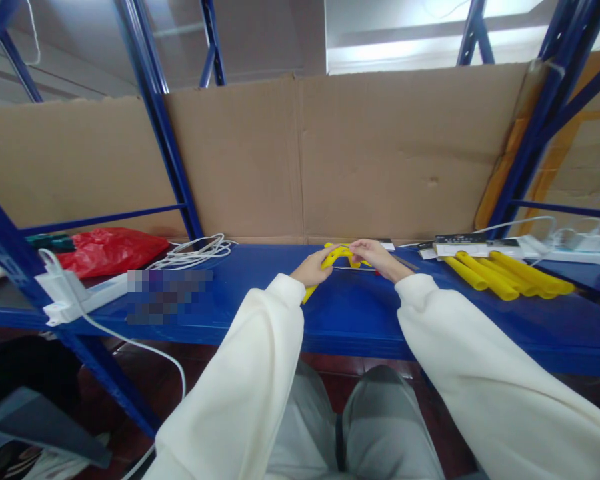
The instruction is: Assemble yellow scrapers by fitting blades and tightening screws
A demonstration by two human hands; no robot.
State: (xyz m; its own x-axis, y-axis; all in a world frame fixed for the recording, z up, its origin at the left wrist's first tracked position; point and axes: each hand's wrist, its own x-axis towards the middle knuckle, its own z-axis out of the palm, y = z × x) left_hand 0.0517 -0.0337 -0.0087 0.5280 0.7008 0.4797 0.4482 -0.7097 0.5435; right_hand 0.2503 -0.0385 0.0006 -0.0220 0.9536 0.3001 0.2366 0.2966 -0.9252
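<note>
Above the blue shelf (355, 320), a bent yellow strip (336, 254) runs between my two hands. My left hand (311, 268) is closed around it, and its lower end pokes out below the palm. At its other end my right hand (376, 256) has its fingers drawn together on the yellow material; exactly what the fingertips pinch is too small to make out. Under and between the hands lies a thin, light-coloured object, partly hidden, with a small red bit close to the right hand.
Several yellow tubes (505, 275) lie at the right beside black-and-white packets (455, 247). Leftward are a coiled white cable (200, 252), a white power strip (105, 291) and a red plastic bag (117, 250). Cardboard (380, 153) walls the back between blue posts (170, 147).
</note>
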